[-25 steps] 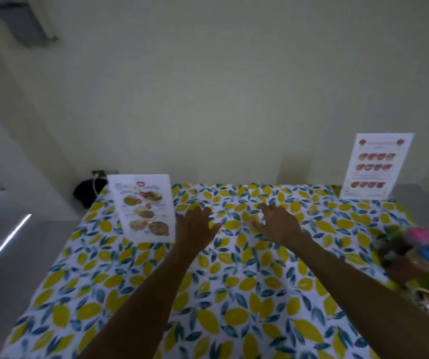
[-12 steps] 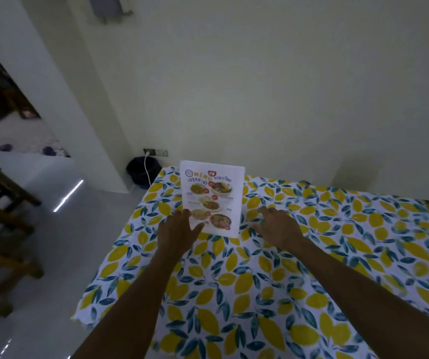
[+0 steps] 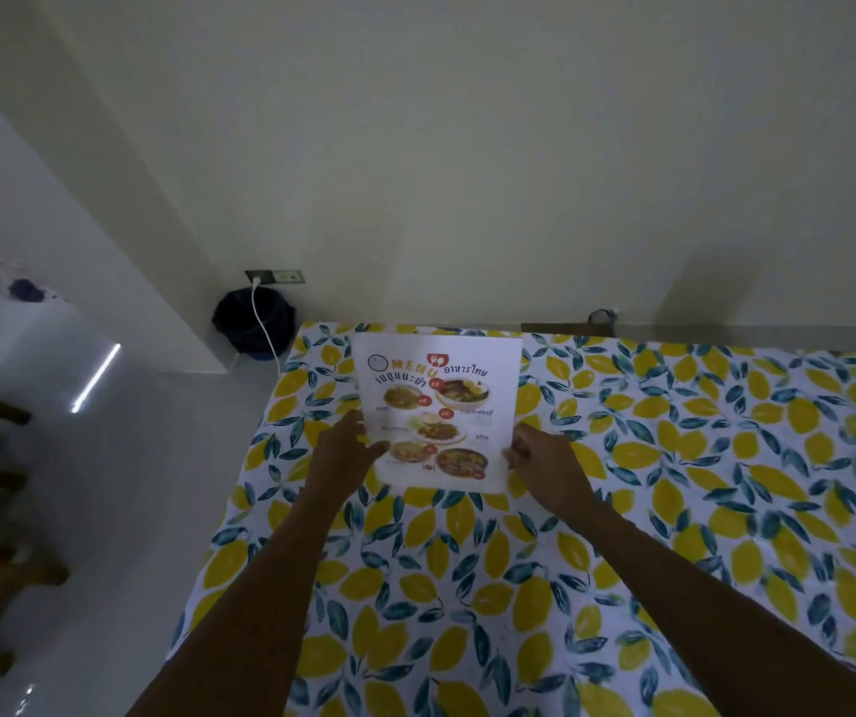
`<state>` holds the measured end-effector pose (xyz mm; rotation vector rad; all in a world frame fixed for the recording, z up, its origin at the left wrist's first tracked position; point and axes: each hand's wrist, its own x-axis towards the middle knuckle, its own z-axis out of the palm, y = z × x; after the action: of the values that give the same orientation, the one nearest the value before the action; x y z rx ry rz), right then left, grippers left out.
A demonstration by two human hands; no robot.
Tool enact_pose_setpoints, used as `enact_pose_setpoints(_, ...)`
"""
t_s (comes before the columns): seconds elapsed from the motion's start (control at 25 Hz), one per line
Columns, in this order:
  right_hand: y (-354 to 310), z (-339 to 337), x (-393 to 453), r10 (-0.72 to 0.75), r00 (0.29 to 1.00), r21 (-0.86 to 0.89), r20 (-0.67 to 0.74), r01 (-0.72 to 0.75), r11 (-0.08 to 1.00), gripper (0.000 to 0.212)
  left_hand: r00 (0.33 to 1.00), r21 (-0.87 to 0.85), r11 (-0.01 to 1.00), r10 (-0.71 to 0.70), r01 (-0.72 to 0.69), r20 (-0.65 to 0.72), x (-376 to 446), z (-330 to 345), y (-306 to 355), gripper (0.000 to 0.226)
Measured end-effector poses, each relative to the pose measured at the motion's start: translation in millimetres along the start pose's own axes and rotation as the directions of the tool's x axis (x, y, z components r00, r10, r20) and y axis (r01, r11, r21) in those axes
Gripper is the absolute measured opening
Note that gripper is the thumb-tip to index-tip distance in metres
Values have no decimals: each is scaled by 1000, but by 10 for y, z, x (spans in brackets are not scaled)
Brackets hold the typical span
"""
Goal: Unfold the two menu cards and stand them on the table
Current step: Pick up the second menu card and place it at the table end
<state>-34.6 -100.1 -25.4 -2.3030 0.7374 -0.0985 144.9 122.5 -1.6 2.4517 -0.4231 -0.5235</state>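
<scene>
Head view: I look down on a table draped in a lemon-print cloth (image 3: 622, 509), set against a pale wall in dim light.
Menu card: one menu card (image 3: 438, 406) stands upright near the table's far left corner, its printed face, with "MENU" and dish photos, turned toward me.
Left hand: my left hand (image 3: 345, 458) sits at the card's lower left edge, fingers loosely spread, thumb lying across the front of the sheet; whether the fingers behind it press the card I cannot tell.
Right hand: my right hand (image 3: 544, 465) meets the lower right edge, fingers curled in, fingertips touching the card's side; a firm pinch cannot be confirmed from here.
Card and hands: the card rises between the two hands, its lower half flanked by them, its top edge well above both.
Forearms: both stretch bare across the cloth from the bottom of the frame.
Surroundings: a dark bin (image 3: 254, 323) stands on the floor beyond the table's left corner, a white cable (image 3: 262, 323) running down across it from a wall socket (image 3: 275, 276).
</scene>
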Motion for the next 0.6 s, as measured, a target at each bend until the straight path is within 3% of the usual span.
enact_pose_setpoints(0.24, -130, -36, 203, -57, 993, 0, -101, 58, 998, 25, 984, -45, 986, 158, -162, -76, 237, -234, 85, 28)
enact_pose_setpoints(0.6, -1024, 176, 1344, -88, 965, -32, -246, 83, 996, 24, 952, -66, 954, 284, -293, -117, 1453, -1122, -70, 31)
